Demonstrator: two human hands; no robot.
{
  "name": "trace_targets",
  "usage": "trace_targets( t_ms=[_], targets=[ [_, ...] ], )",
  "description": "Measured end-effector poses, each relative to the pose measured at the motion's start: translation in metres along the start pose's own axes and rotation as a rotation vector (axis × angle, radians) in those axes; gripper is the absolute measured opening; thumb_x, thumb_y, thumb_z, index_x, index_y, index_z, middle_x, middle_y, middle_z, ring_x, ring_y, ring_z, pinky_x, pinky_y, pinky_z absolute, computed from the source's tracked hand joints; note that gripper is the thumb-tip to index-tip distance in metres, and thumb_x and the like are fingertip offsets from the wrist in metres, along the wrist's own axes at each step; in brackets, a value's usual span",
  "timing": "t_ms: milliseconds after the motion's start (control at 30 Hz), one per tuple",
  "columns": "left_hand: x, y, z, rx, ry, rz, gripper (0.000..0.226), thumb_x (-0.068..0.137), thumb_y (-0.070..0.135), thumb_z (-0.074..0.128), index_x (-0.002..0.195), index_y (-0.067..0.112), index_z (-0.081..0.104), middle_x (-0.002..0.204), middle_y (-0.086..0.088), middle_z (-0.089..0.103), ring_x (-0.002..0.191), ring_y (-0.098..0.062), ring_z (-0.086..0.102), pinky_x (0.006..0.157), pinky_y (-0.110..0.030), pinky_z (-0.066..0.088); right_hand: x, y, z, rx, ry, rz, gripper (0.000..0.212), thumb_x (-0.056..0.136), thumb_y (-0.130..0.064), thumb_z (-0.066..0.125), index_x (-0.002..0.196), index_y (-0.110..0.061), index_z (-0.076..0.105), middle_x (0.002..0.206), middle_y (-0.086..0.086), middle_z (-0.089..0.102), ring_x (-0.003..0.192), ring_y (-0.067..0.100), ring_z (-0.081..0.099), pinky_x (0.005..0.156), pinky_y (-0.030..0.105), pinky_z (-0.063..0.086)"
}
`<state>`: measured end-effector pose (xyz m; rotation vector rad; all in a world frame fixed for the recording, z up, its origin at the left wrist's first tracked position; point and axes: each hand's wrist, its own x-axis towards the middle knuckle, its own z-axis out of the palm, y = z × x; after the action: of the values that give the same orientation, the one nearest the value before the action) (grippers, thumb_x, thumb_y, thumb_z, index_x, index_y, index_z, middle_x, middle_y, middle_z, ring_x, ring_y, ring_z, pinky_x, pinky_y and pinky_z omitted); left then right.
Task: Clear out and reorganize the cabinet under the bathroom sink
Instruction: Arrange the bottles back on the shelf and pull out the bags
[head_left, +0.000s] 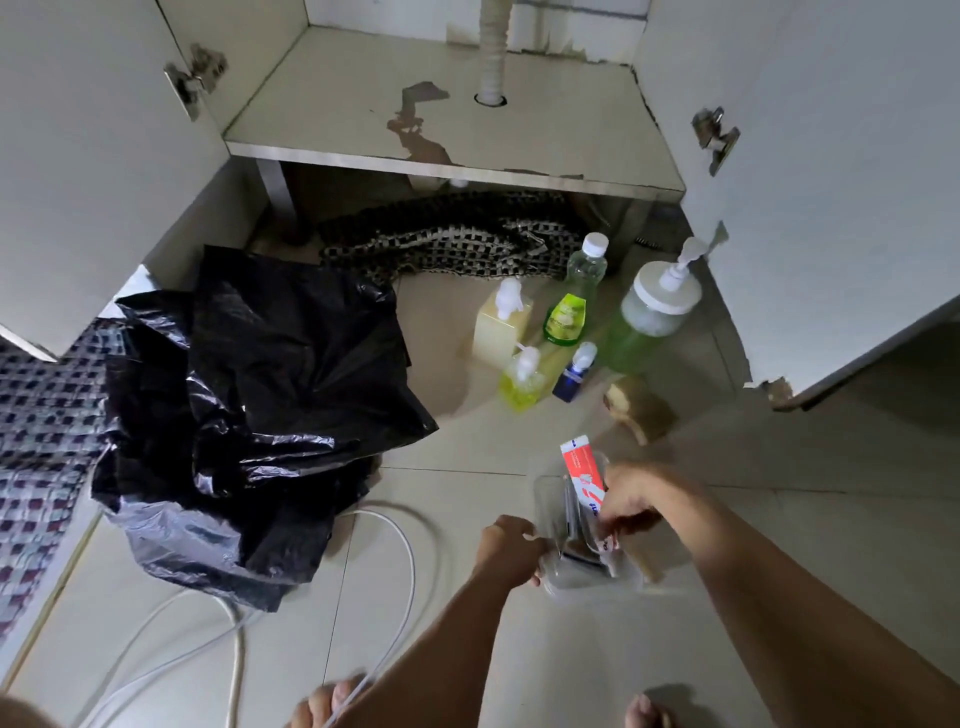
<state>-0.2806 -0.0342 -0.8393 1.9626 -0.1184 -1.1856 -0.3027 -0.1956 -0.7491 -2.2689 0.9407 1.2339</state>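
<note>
The cabinet shelf under the sink stands bare, both doors open, with a drain hose going through it. On the floor tiles stands a clear plastic container; my left hand grips its left rim. My right hand holds a red and white toothpaste tube that stands tilted inside the container. Beyond them stand several bottles: a cream square pump bottle, a clear bottle with a green label, a big green pump jar, a yellow pump bottle and a small blue bottle.
A crumpled black rubbish bag lies on the left. A checked mat is bunched under the shelf, another mat at the far left. A tan sponge lies by the right door. White tubing loops across the near tiles by my toes.
</note>
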Motion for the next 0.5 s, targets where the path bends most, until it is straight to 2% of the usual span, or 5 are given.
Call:
trace_targets(
  t_ms=[100, 167, 267, 367, 500],
  targets=[
    [-0.004, 0.000, -0.001, 0.015, -0.001, -0.006, 0.035, 0.084, 0.021, 0.065, 0.113, 0.001, 0.060, 0.057, -0.006, 0.062, 0.034, -0.004, 0.056, 0.032, -0.012, 0.032, 0.007, -0.001, 0.016, 0.028, -0.101, 0.041, 0.030, 0.083, -0.011, 0.071, 0.059, -0.013, 0.053, 0.035, -0.003, 0.053, 0.025, 0.002, 0.046, 0.034, 0.012, 0.039],
    [-0.005, -0.001, -0.002, 0.028, 0.000, -0.015, 0.036, 0.084, 0.023, 0.064, 0.113, 0.002, 0.060, 0.057, -0.005, 0.062, 0.035, -0.004, 0.057, 0.033, -0.013, 0.033, 0.012, -0.004, 0.025, 0.026, -0.147, 0.061, 0.027, 0.082, -0.012, 0.071, 0.061, -0.012, 0.055, 0.037, -0.004, 0.055, 0.031, 0.003, 0.051, 0.044, 0.014, 0.045],
    [-0.009, 0.000, -0.003, 0.027, 0.005, -0.024, 0.035, 0.084, 0.023, 0.064, 0.114, 0.006, 0.060, 0.058, -0.005, 0.063, 0.037, -0.005, 0.056, 0.034, -0.013, 0.034, 0.019, -0.010, 0.033, 0.058, -0.055, 0.024, 0.017, 0.074, -0.016, 0.078, 0.071, -0.009, 0.063, 0.059, 0.002, 0.061, 0.054, 0.012, 0.059, 0.064, 0.024, 0.052],
    [-0.012, 0.001, -0.004, 0.029, 0.008, -0.017, 0.033, 0.085, 0.018, 0.061, 0.115, 0.004, 0.058, 0.058, -0.005, 0.061, 0.033, -0.004, 0.054, 0.033, -0.012, 0.033, 0.022, -0.016, 0.035, 0.053, 0.079, -0.062, 0.042, 0.061, -0.028, 0.086, 0.094, -0.009, 0.069, 0.078, 0.005, 0.069, 0.073, 0.019, 0.069, 0.077, 0.033, 0.059],
    [-0.015, 0.001, -0.004, 0.030, 0.005, -0.019, 0.032, 0.087, 0.014, 0.059, 0.118, 0.009, 0.054, 0.058, -0.003, 0.060, 0.030, -0.002, 0.052, 0.033, -0.011, 0.034, 0.017, -0.016, 0.035, 0.059, 0.095, -0.104, 0.037, 0.069, -0.027, 0.081, 0.099, -0.010, 0.067, 0.073, 0.003, 0.064, 0.064, 0.016, 0.062, 0.064, 0.027, 0.055]
  ],
)
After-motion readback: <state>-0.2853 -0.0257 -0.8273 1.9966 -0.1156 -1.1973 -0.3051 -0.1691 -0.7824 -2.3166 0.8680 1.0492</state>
